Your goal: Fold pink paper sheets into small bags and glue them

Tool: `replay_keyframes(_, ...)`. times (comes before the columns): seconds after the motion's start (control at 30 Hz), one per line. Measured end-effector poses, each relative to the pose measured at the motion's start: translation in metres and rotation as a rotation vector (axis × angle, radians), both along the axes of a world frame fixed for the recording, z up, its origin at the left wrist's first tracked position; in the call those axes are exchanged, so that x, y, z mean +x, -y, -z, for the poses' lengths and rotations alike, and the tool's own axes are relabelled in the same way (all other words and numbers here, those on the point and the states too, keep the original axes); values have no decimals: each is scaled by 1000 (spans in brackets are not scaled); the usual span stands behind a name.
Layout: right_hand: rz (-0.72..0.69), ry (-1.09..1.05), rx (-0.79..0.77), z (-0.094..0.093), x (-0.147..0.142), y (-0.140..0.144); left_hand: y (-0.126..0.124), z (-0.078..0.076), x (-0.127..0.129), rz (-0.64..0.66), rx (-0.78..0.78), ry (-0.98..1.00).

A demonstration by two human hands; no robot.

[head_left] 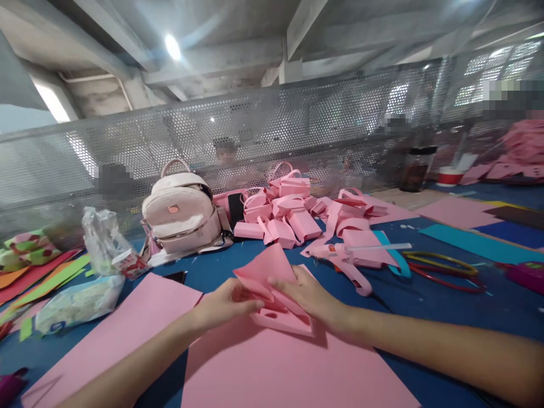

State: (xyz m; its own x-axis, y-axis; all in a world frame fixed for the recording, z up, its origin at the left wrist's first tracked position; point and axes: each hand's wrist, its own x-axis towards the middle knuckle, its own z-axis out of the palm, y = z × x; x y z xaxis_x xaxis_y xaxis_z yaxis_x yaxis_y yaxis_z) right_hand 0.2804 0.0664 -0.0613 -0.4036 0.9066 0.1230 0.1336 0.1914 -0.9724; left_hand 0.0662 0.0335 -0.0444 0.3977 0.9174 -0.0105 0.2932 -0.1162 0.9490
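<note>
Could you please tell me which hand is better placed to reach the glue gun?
Probably the right hand: it is nearer the glue gun; the left hand is farther away, and both hold the folded pink piece.

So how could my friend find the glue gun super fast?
Start at the pale backpack on the blue table, then go right to the heap of pink paper pieces. At its near right edge lies the glue gun. It's pink too, but a clear stick pokes out of it.

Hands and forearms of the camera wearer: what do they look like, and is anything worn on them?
The left hand and right hand are ungloved. Both forearms are bare as far as they show: no sleeve, watch or bracelet is visible.
</note>
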Motion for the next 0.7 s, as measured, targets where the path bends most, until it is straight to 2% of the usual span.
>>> replay_keyframes(0.13, -154, -79, -12, -7, 4, 4, -7, 0, -3, -93, 45, -70)
replay_keyframes(0.2, -168, -63, 0, -2, 12, 5, -7, 4, -9, -147, 69, -119)
replay_keyframes(0.27, -124, -15, 91, 5, 23, 5, -2, 9, -16, -232, 98, -166)
replay_keyframes(0.33, -70, 75, 275, 8, 34, 4, 5, 14, -22, -328, 128, -206)
replay_keyframes(0.4, -153, 210, 526, 5, 41, 3, 13, 17, -25, -371, 166, -260)
replay_keyframes(0.5, -358, 444, 1023, -9, 40, 0, 23, 17, -24, -325, 270, -267)
replay_keyframes(0.57, -395, 575, 1283, -16, 35, -2, 27, 17, -23, -293, 327, -259)
replay_keyframes(0.63, -374, 642, 1407, -21, 29, -5, 31, 19, -22, -290, 334, -261)
replay_keyframes(0.7, -383, 646, 1458, -22, 25, -8, 35, 23, -24, -287, 316, -257)
